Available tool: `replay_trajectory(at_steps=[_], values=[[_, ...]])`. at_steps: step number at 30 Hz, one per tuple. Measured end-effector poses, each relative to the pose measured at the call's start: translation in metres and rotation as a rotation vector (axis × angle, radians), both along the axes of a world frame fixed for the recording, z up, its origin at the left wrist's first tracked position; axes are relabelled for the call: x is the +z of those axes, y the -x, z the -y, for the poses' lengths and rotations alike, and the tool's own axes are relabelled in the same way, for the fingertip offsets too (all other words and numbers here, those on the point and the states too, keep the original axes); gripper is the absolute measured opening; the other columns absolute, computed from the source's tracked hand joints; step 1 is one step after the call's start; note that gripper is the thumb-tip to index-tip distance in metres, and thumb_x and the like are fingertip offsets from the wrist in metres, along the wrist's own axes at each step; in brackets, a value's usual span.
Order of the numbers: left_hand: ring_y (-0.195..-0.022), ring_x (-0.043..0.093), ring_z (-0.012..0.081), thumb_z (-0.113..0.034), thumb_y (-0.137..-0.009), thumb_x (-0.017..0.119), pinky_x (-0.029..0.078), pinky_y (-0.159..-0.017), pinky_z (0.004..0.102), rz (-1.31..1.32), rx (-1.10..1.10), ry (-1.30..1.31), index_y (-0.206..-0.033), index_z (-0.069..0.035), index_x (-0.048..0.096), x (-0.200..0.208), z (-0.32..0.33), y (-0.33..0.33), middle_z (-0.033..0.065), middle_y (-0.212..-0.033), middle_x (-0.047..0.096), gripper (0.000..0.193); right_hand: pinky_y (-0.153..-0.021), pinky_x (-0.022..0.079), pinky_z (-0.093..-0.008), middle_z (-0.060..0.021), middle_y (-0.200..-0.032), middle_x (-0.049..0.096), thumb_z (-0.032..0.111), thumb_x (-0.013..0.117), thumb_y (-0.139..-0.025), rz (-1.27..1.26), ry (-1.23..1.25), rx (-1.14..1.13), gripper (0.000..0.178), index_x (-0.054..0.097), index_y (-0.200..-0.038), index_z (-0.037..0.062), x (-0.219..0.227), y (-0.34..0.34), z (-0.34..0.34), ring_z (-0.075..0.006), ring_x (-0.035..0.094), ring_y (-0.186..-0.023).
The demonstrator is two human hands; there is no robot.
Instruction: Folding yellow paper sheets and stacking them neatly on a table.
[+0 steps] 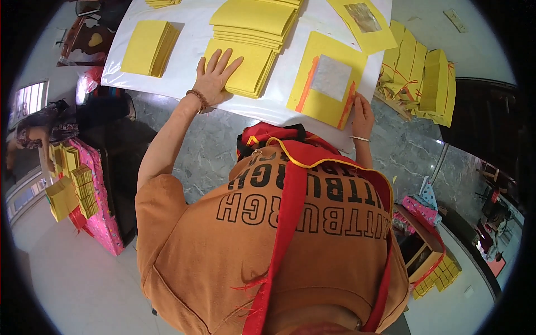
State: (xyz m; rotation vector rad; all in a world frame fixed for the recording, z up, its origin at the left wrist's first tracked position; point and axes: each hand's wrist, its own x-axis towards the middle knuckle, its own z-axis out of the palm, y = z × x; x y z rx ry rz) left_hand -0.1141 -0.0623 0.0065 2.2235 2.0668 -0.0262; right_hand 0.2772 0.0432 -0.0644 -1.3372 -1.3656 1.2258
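Observation:
My left hand [213, 78] lies flat with its fingers spread on the near part of a stack of yellow paper [252, 71]. To the right of it, a yellow paper sheet [321, 108] lies by the table's front edge. This sheet bears a silver-grey square [331, 77] between two orange strips [306, 85]. At its right edge my right hand [363, 116] has thumb and fingers closed on the paper near an orange strip. The fingertips show only in part.
Another yellow stack [146, 48] stands at the left of the white-covered table [192, 39]. A yellow sheet with a silvery patch [363, 19] lies far right. Bundled yellow paper [421, 72] sits beyond the right edge. At the left, a person [42, 134] is near more yellow bundles [75, 178].

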Motion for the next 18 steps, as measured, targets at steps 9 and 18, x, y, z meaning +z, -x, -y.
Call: replay_trajectory(at_steps=[9, 18], values=[[-0.131, 0.021, 0.0322, -0.018, -0.064, 0.072, 0.019, -0.104, 0.0506, -0.008, -0.075, 0.042, -0.140, -0.025, 0.021, 0.037, -0.006, 0.005, 0.0114, -0.145, 0.018, 0.092, -0.076, 0.043, -0.0225, -0.0044, -0.099, 0.062, 0.015, 0.056, -0.087, -0.018, -0.017, 0.024, 0.025, 0.060, -0.108, 0.0027, 0.011, -0.003, 0.003, -0.0098, 0.055, -0.087], [-0.109, 0.049, 0.0344, -0.005, -0.078, 0.056, 0.041, -0.093, 0.0388, 0.690, -0.211, -0.070, -0.125, -0.006, 0.045, 0.066, -0.011, -0.116, 0.0200, -0.119, 0.050, 0.048, -0.073, 0.045, -0.0260, -0.0070, -0.098, 0.061, 0.012, 0.057, -0.084, 0.218, -0.282, 0.106, 0.024, 0.060, -0.107, 0.0048, 0.016, 0.003, 0.002, -0.0151, 0.057, -0.085]])
